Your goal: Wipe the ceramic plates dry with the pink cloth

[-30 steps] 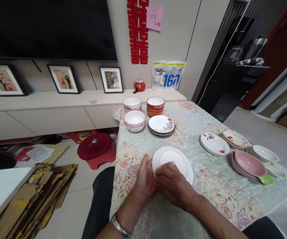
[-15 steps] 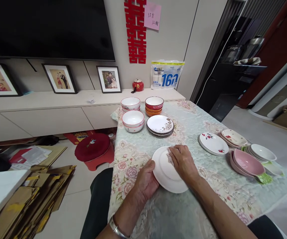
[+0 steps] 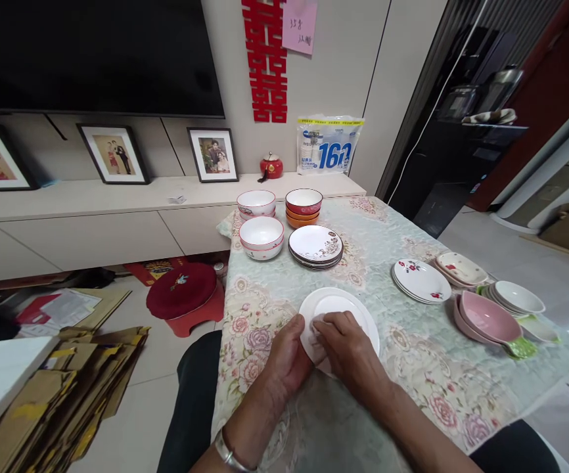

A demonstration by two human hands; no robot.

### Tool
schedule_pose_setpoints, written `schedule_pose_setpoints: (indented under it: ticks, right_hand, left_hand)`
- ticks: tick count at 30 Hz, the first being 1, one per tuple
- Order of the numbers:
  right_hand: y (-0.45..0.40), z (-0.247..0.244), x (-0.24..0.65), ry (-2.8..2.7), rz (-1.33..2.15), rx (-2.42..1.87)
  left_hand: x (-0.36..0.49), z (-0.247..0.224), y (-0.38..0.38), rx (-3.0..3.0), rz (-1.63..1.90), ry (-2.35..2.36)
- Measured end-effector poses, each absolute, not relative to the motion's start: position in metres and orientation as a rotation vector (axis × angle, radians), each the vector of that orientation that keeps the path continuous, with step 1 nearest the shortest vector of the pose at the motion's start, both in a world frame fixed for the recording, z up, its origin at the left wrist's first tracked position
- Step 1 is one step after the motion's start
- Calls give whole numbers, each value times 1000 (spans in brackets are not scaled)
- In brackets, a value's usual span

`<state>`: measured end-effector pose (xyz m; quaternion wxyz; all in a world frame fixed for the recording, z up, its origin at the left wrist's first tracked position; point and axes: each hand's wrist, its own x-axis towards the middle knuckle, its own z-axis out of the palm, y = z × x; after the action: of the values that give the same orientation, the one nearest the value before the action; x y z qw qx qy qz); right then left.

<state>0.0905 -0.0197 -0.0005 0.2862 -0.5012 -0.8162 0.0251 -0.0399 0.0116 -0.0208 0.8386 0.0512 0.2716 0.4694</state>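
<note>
Left fingers (image 3: 294, 326) grasp a white plate (image 3: 331, 302); right fingers (image 3: 334, 323) hold a pale cloth (image 3: 317, 353) against it. Beyond them, 3 bowl stacks (image 3: 262, 238) stand on the counter (image 3: 373, 263).

You've got a little red jar (image 3: 271, 167) sitting on the pale cabinet (image 3: 92, 236), right by your wall. Left of the jar you've got three framed photos (image 3: 213, 156), plus a big black TV (image 3: 92, 56) higher up. Just right of it: a bag (image 3: 330, 146) with big blue numbers. Red paper cutout (image 3: 267, 62) and pink note (image 3: 299, 26) above it. Down and left of it, your maroon-topped stool (image 3: 182, 291), then stacked cardboard (image 3: 52, 401) further out.
</note>
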Motion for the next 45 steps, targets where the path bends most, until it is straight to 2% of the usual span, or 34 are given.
schedule_pose_setpoints:
  ticks: [6,12,24,34,45]
  right_hand:
    - [11,-7,106,-2123,-128,-1394]
    - [-5,-15,137,-2054,-245,-1591]
    - [5,-12,145,-1904,-12,-1770]
    - [24,23,81,-2273,230,-1307]
    - [18,-13,139,-1998,83,-1540]
  left_hand:
    - [-40,-13,12,102,1004,649]
    - [-41,-5,11,131,934,590]
    - [-42,-11,1,504,896,541]
    - [-42,-11,4,431,925,626]
    - [-42,-9,5,331,996,702]
